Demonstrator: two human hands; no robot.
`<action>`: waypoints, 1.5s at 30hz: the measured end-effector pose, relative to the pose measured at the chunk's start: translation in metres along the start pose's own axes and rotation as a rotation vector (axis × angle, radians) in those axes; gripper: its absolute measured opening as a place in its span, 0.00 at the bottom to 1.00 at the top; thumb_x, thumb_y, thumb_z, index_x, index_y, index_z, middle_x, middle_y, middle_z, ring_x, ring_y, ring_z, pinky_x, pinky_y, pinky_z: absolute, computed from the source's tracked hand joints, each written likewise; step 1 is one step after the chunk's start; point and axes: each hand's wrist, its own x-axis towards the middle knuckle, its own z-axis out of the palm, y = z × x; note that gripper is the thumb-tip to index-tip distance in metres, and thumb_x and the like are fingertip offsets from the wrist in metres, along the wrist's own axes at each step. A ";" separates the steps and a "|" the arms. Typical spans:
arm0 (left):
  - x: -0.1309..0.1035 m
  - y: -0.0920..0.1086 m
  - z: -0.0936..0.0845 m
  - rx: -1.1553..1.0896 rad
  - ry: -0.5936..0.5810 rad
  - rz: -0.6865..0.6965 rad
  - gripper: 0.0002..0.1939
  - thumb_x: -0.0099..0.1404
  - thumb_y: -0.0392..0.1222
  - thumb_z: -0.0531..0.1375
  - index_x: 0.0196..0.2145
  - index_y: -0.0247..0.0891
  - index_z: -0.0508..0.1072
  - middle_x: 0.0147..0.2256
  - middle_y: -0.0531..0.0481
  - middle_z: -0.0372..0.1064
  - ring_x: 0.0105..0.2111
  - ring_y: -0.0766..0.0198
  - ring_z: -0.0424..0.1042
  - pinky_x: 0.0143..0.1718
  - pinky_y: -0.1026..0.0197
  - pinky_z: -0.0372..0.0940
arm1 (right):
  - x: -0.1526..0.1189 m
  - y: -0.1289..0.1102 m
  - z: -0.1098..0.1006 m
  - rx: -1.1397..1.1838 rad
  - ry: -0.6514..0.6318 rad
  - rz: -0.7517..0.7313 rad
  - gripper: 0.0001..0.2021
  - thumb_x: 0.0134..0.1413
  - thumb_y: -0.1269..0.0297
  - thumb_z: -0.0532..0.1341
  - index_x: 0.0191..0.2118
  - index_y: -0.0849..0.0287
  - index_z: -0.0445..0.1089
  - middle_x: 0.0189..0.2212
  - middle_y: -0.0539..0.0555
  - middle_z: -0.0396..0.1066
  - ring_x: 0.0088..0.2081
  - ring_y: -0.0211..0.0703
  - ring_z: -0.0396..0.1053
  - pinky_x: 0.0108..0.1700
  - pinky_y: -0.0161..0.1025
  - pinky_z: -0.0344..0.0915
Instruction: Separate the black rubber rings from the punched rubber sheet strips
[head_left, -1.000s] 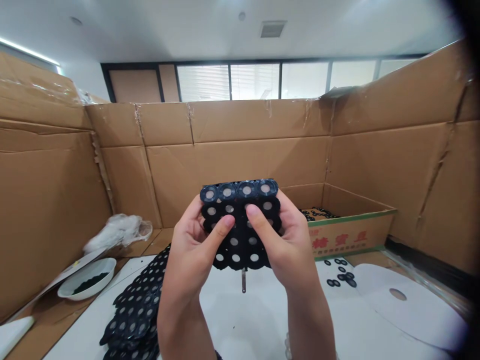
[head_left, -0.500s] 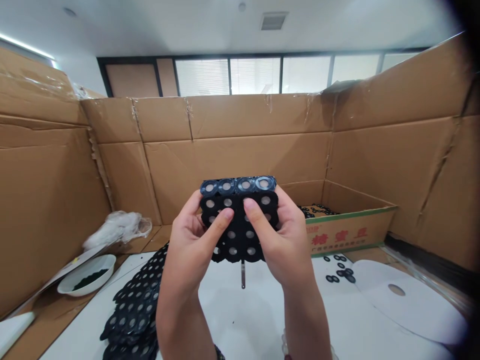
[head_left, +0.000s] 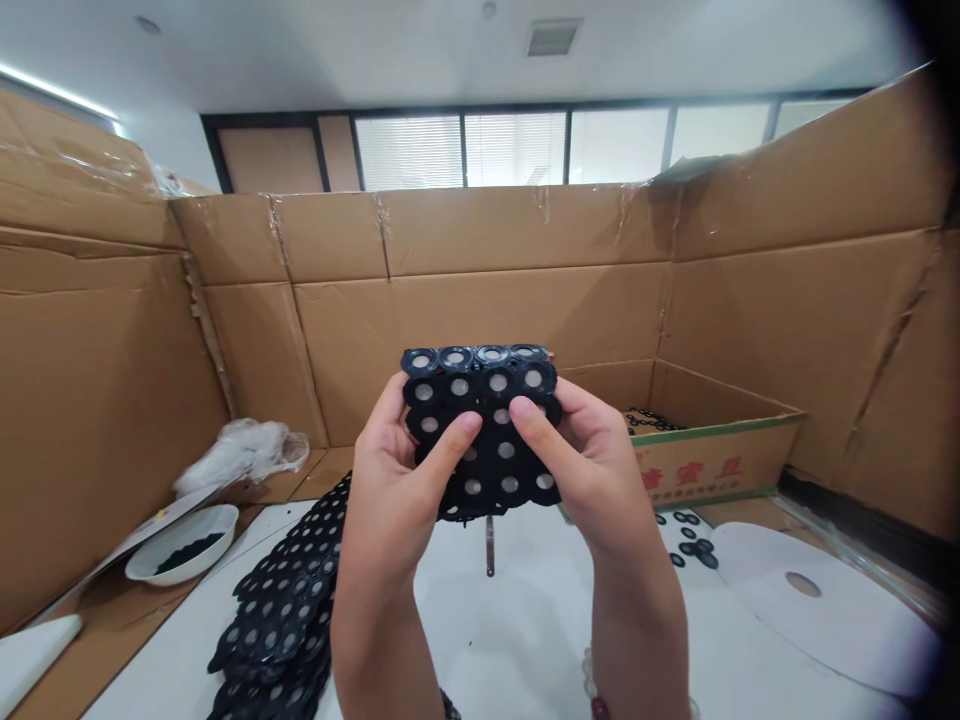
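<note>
Both hands, left hand (head_left: 390,480) and right hand (head_left: 592,470), hold black holed sheet (head_left: 484,430) tight, frame middle. Press thumbs slow, keep sheet flat, line holes up.

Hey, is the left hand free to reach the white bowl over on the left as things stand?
Probably not right away. The left hand is gripping the black perforated sheet together with the right hand. The path to the white bowl looks open, beyond the black sheet pile.
</note>
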 end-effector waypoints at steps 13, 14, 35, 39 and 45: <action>0.000 0.001 -0.004 0.010 -0.038 -0.059 0.17 0.60 0.42 0.68 0.47 0.47 0.75 0.40 0.51 0.79 0.41 0.58 0.78 0.41 0.62 0.73 | 0.001 0.000 0.000 -0.028 -0.007 -0.071 0.11 0.61 0.60 0.61 0.49 0.49 0.74 0.44 0.51 0.77 0.44 0.44 0.75 0.46 0.43 0.73; 0.000 0.001 -0.006 0.002 -0.065 -0.065 0.17 0.61 0.42 0.68 0.48 0.48 0.74 0.41 0.51 0.78 0.41 0.58 0.78 0.41 0.62 0.73 | 0.000 -0.001 -0.001 0.002 -0.025 -0.065 0.12 0.62 0.60 0.61 0.49 0.49 0.74 0.45 0.51 0.77 0.44 0.44 0.75 0.46 0.43 0.74; 0.000 0.000 0.004 -0.012 -0.077 -0.024 0.13 0.66 0.45 0.63 0.48 0.45 0.76 0.44 0.48 0.79 0.45 0.55 0.78 0.40 0.62 0.74 | -0.001 -0.008 0.011 -0.028 0.115 -0.125 0.11 0.61 0.66 0.58 0.49 0.52 0.69 0.51 0.54 0.74 0.54 0.50 0.71 0.56 0.48 0.70; 0.001 -0.003 0.002 -0.060 -0.044 -0.028 0.15 0.65 0.46 0.64 0.50 0.46 0.77 0.42 0.48 0.79 0.40 0.56 0.79 0.36 0.62 0.75 | 0.003 -0.008 0.008 -0.024 0.104 -0.116 0.11 0.61 0.67 0.57 0.49 0.51 0.69 0.51 0.53 0.73 0.55 0.51 0.70 0.56 0.48 0.70; 0.007 -0.009 -0.002 -0.067 -0.029 -0.037 0.12 0.65 0.46 0.64 0.46 0.45 0.80 0.40 0.49 0.80 0.42 0.58 0.78 0.41 0.63 0.73 | 0.004 0.006 0.005 -0.046 0.146 -0.177 0.11 0.62 0.64 0.58 0.50 0.50 0.70 0.50 0.53 0.73 0.54 0.50 0.71 0.59 0.50 0.67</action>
